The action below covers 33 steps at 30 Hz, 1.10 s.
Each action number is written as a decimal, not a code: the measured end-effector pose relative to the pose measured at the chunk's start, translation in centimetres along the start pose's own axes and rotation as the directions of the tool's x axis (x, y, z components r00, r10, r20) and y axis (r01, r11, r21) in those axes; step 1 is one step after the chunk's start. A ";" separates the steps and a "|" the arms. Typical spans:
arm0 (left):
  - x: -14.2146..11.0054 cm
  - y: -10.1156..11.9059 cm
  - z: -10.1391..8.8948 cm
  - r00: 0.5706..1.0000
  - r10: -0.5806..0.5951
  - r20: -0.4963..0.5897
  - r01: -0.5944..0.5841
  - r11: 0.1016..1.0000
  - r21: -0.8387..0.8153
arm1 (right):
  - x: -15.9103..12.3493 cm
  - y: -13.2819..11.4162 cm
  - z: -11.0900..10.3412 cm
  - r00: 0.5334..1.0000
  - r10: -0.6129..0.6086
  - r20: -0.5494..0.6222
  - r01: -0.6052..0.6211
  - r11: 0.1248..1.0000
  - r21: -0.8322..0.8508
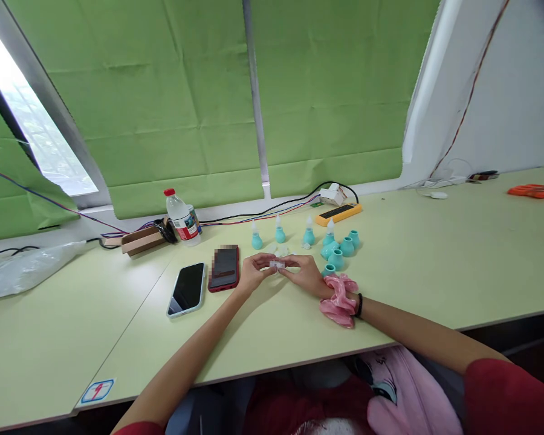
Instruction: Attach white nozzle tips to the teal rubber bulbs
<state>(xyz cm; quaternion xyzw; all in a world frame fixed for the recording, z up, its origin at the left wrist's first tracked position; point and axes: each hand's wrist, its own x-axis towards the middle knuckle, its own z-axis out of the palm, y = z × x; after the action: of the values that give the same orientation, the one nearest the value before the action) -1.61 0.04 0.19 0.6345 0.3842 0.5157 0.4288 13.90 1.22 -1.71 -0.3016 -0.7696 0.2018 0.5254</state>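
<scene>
Between my hands is a small translucent white plastic piece (pixel 277 264), pinched at both ends above the table. My left hand (pixel 255 270) grips its left side with thumb and fingers; my right hand (pixel 306 273) grips the right side. A pink scrunchie (pixel 340 301) circles my right wrist. Just behind my fingers lie more clear plastic bits (pixel 281 250), partly hidden. Several turquoise bulb-shaped pieces with clear pointed tips, one of them a turquoise bulb (pixel 257 241), stand in a row beyond. Right of my right hand sit several open turquoise pots (pixel 336 260) without tips.
Two phones lie at left, a white-edged phone (pixel 187 290) and a red-cased phone (pixel 224 269). Behind them stand a red-capped bottle (pixel 181 217) and a cardboard tray (pixel 142 240). A yellow power strip (pixel 339 214) and cables run along the wall. An orange object (pixel 535 191) lies far right.
</scene>
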 end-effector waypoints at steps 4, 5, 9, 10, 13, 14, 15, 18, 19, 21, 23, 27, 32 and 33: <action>-0.1 0.3 0.0 0.993 -0.054 0.105 0.055 0.998 -0.010 | -0.1 0.0 0.0 1.000 -0.012 -0.007 0.013 0.999 0.036; -0.1 0.3 0.0 0.990 -0.073 0.120 0.075 0.997 -0.010 | -0.1 0.0 0.1 1.000 -0.015 -0.010 0.016 0.999 0.043; -0.1 0.3 -0.3 0.980 -0.108 0.169 0.114 0.993 -0.029 | -0.2 -0.4 0.1 1.000 -0.019 -0.001 0.019 0.996 0.082; -0.1 0.4 -0.4 0.978 -0.103 0.182 0.111 0.993 -0.034 | -0.3 -0.4 0.1 1.000 -0.018 0.010 0.017 0.995 0.096; -0.1 0.5 -0.6 0.975 -0.090 0.203 0.098 0.995 -0.030 | -0.4 -0.5 0.1 0.999 -0.004 0.037 -0.001 0.992 0.126; -0.1 0.6 -0.7 0.975 -0.089 0.205 0.096 0.995 -0.025 | -0.4 -0.5 0.1 0.999 0.002 0.044 -0.008 0.991 0.131; -0.1 0.6 -0.7 0.975 -0.086 0.206 0.093 0.995 -0.023 | -0.4 -0.4 0.1 0.999 0.005 0.047 -0.012 0.991 0.134; -0.1 0.6 -0.7 0.978 -0.072 0.193 0.078 0.997 -0.021 | -0.4 -0.4 0.1 0.999 0.005 0.036 -0.010 0.990 0.140; -0.1 0.6 -0.6 0.980 -0.065 0.190 0.071 0.997 -0.022 | -0.4 -0.4 0.1 1.000 0.003 0.028 -0.007 0.990 0.141; -0.1 0.6 -0.6 0.980 -0.051 0.195 0.058 0.998 -0.027 | -0.3 -0.4 0.0 1.000 0.000 0.018 -0.002 0.990 0.141; -0.1 0.6 -0.7 0.977 -0.043 0.209 0.052 0.998 -0.033 | -0.3 -0.5 -0.1 1.000 0.000 0.014 -0.002 0.990 0.143; -0.2 0.6 -0.8 0.977 -0.048 0.208 0.057 0.998 -0.039 | -0.3 -0.6 -0.1 1.000 -0.009 0.024 0.005 0.990 0.140; -0.3 1.0 -0.6 0.966 -0.060 0.250 0.073 0.996 -0.042 | -0.4 -0.7 0.1 0.999 -0.013 0.048 0.008 0.994 0.107; -0.4 1.0 -0.6 0.965 -0.065 0.253 0.077 0.996 -0.036 | -0.4 -0.7 0.1 0.998 -0.020 0.055 0.015 0.995 0.100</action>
<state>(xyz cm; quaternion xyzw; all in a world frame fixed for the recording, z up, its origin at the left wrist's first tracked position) -2.20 -0.55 1.11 0.6706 0.3374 0.4243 0.5065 13.75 0.37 -1.58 -0.2626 -0.7757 0.2435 0.5196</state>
